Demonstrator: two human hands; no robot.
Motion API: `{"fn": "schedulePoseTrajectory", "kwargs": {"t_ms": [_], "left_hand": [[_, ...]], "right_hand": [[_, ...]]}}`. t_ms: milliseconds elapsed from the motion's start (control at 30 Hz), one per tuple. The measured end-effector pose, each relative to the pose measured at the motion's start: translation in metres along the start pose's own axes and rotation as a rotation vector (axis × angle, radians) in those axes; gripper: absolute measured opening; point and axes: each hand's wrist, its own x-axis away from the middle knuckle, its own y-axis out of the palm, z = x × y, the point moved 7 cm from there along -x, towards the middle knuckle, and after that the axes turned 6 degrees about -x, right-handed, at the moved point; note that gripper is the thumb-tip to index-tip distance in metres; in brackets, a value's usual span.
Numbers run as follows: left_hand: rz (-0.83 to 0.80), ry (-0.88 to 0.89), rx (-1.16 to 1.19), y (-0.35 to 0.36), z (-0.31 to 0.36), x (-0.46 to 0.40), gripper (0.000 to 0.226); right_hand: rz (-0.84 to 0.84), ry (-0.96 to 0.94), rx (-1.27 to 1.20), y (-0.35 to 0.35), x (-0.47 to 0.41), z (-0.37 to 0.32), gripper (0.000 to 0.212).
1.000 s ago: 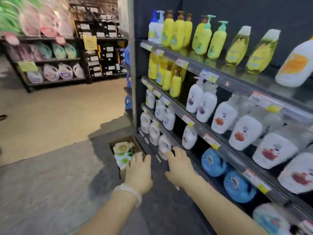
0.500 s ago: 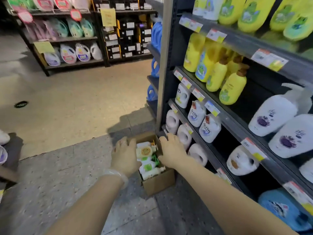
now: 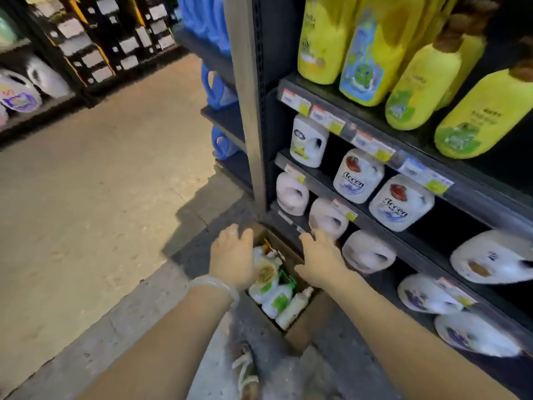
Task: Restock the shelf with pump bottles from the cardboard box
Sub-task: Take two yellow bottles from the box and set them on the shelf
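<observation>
An open cardboard box (image 3: 305,330) stands on the floor against the foot of the dark shelf unit (image 3: 375,223). Inside it lie several white pump bottles (image 3: 271,287) with green and yellow labels. My left hand (image 3: 232,256) hovers over the box's left edge, fingers spread and holding nothing. My right hand (image 3: 320,259) is over the box's right edge, next to the lowest shelf, fingers straight and empty. Whether either hand touches the box is unclear.
The shelves hold white handled jugs (image 3: 357,176) low down and yellow bottles (image 3: 424,85) higher up. Blue jugs (image 3: 216,90) sit on the neighbouring rack. A shoe (image 3: 245,370) shows below the box. Open floor (image 3: 101,183) spreads to the left, with racks beyond.
The view has come closer and lower toward the box. Both hands went from in front of the lowest shelf down to the two sides of the box.
</observation>
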Motion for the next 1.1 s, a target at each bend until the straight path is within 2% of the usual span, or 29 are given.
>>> {"fn": "schedulePoseTrajectory", "kwargs": {"t_ms": [133, 300, 400, 500, 600, 700, 800, 967, 1100], "left_hand": [[-0.083, 0.095, -0.038, 0.011, 0.0, -0.047, 0.067], [-0.164, 0.15, -0.061, 0.042, -0.014, -0.11, 0.076], [-0.221, 0.161, -0.124, 0.069, -0.036, -0.155, 0.08], [-0.288, 0.167, -0.181, 0.101, -0.055, -0.19, 0.075], [-0.324, 0.26, -0.209, 0.145, -0.062, -0.216, 0.071], [-0.363, 0.333, -0.228, 0.205, -0.062, -0.232, 0.068], [-0.47, 0.318, -0.188, 0.274, -0.059, -0.245, 0.069], [-0.521, 0.288, -0.137, 0.367, -0.045, -0.26, 0.095], [-0.498, 0.245, -0.135, 0.424, -0.033, -0.284, 0.113]], "right_hand": [[-0.027, 0.131, -0.074, 0.017, -0.03, 0.011, 0.054], [-0.069, 0.262, -0.147, 0.049, -0.074, 0.037, 0.06], [-0.091, 0.414, -0.24, 0.081, -0.096, 0.062, 0.058], [-0.117, 0.595, -0.351, 0.128, -0.108, 0.079, 0.056], [-0.126, 0.713, -0.431, 0.181, -0.121, 0.085, 0.057], [-0.13, 0.808, -0.54, 0.241, -0.135, 0.091, 0.065], [-0.099, 0.894, -0.664, 0.305, -0.148, 0.106, 0.066], [-0.083, 1.027, -0.701, 0.39, -0.159, 0.15, 0.064], [-0.076, 1.102, -0.777, 0.443, -0.174, 0.185, 0.082]]}}
